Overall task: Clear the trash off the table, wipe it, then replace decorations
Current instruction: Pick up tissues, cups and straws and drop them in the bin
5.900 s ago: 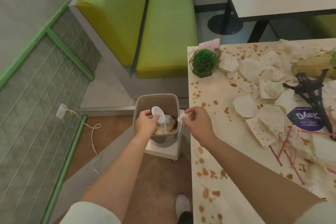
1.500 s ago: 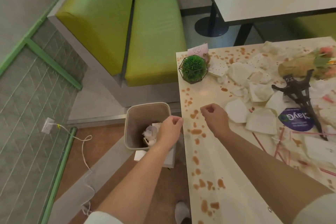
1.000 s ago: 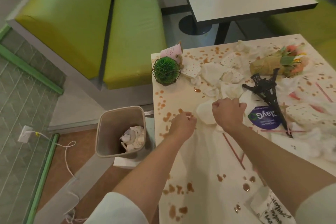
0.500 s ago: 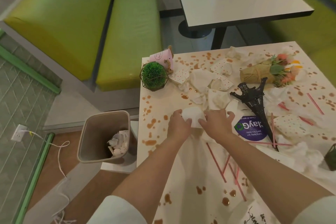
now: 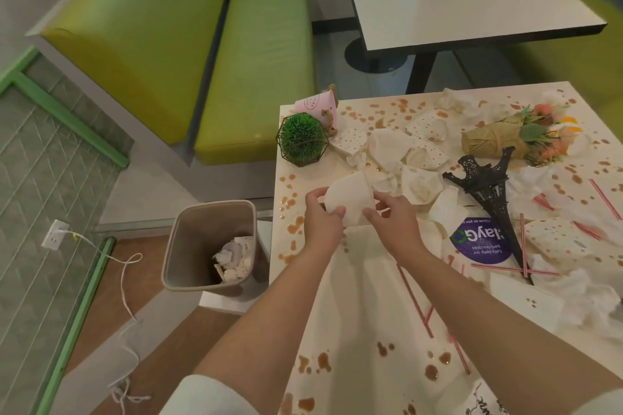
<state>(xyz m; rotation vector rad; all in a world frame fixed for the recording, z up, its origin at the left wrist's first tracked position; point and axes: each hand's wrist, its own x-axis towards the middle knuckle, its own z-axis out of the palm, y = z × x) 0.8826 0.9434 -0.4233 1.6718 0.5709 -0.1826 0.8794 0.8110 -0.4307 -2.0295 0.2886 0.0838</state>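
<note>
White paper cup gripped by left hand and right hand.

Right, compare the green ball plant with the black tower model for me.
The green ball plant stands upright in a wire cage near the table's left edge; the black tower model lies on its side among napkins and straws. The plant is round and green, the tower long, thin and black. Neither is in a hand.
</note>
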